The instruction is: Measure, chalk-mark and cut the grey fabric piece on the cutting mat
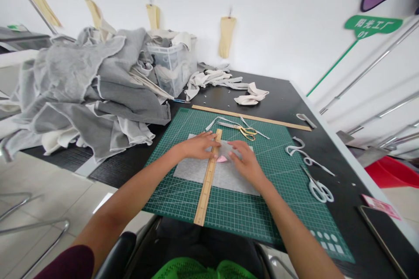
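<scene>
A grey piece of fabric (193,169) lies on the green cutting mat (248,213), with a wooden ruler (205,192) laid across it. My left hand (200,144) rests on the fabric and the ruler, its fingers spread and its fingertips pressing on the wood. Just right of the ruler, my right hand (247,163) has its thumb and fingers closed on a raised part of the fabric. Between the hands, a pink piece that looks like tailor's chalk (221,158) lies by the ruler. Gold-handled scissors (244,130) lie beyond my hands, next to a thin fabric strip (216,121).
A long wooden ruler (252,117) runs along the mat's far edge. White-handled scissors (319,189) and small white-handled snips (309,160) lie to the right, near a phone (389,235). Heaped grey cloth (78,69) and a clear plastic bin (170,63) stand at the left.
</scene>
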The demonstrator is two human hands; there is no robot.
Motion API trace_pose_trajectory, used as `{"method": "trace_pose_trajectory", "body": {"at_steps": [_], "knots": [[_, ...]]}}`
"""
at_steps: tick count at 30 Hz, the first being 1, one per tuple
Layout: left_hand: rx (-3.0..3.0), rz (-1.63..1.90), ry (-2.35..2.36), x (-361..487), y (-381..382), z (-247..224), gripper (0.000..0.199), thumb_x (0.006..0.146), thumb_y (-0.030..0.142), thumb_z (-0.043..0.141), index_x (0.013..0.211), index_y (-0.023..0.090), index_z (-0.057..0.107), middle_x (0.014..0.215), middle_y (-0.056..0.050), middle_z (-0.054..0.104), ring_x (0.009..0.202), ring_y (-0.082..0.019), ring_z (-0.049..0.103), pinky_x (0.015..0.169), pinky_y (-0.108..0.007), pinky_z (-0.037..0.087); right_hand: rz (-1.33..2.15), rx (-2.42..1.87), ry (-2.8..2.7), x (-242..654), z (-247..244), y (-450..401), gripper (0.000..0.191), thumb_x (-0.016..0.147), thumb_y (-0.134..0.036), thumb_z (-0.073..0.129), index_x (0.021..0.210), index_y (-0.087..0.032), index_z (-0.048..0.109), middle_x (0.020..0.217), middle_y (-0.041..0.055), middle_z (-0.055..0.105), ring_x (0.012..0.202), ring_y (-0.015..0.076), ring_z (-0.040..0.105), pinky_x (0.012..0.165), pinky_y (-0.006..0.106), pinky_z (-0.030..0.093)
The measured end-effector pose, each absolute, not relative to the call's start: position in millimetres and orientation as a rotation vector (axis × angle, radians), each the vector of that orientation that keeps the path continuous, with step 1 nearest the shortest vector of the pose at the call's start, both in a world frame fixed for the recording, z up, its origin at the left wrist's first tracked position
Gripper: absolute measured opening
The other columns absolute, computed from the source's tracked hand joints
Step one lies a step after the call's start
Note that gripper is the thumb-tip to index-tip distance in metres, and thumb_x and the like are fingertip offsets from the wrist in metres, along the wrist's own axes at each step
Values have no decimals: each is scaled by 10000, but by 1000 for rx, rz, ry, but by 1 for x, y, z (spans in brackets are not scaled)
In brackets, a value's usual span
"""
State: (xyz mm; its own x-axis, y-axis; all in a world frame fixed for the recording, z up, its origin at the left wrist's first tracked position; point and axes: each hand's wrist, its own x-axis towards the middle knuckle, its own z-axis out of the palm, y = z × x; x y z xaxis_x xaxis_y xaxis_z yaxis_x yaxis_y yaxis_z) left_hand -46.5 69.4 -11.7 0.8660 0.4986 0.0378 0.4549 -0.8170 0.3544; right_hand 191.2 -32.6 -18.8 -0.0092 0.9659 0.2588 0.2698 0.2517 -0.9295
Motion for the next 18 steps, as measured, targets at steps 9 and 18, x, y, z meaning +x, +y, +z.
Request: {"method": "trace_pose_trajectory", "body": {"at_steps": [9,18], "knots": [[2805,327,813,-51,76,-9,315,967,309,616,1272,257,674,1461,-93,560,1470,-305,406,1229,-500,327,111,-1355,-2374,176,-20,-40,147,1004,-196,580,1071,-207,711,1061,106,688,1007,271,605,892,416,479],[2812,363,1214,-51,75,-1,327,976,475,563,953,204,745,1453,-102,560,1482,-329,369,1213,-484,329,507,-1389,-2061,197,-20,-28,102,945,-229,614,1015,-239,687,929,29,718,846,215,648,774,323,479]]}}
